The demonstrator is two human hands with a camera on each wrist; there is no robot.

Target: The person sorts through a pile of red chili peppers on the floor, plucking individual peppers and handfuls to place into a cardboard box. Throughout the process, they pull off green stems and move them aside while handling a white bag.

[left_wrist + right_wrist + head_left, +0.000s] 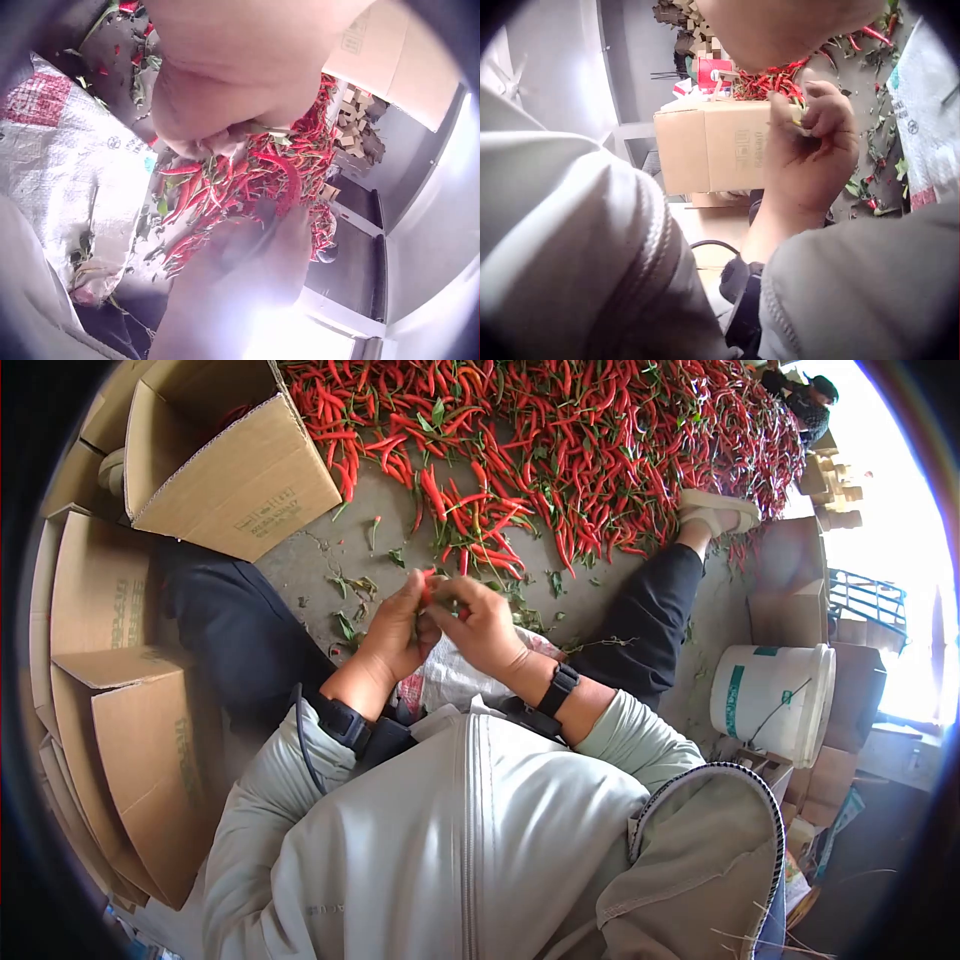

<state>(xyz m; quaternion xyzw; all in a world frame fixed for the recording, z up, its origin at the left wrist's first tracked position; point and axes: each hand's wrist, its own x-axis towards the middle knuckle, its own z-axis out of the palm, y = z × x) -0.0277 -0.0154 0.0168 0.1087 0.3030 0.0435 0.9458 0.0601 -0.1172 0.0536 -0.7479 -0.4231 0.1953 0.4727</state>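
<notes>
Both hands meet over the floor in front of the lap, close to a large heap of red chili peppers (600, 450). Between the fingertips is a red chili pepper (428, 586), partly hidden by the fingers. My left hand (398, 628) pinches at it with curled fingers; a yellowish-green bit shows at those fingertips in the right wrist view. From the other side my right hand (488, 628) grips a chili pepper (286, 184), seen curved and red beside its blurred fingers in the left wrist view. Another patch of red shows under the right palm.
A white woven sack (465, 678) lies below the hands. Cardboard boxes (240, 480) stand at the left, and a white bucket (770, 695) is at the right. Loose leaves and stems litter the concrete floor (310, 565). The legs spread to both sides.
</notes>
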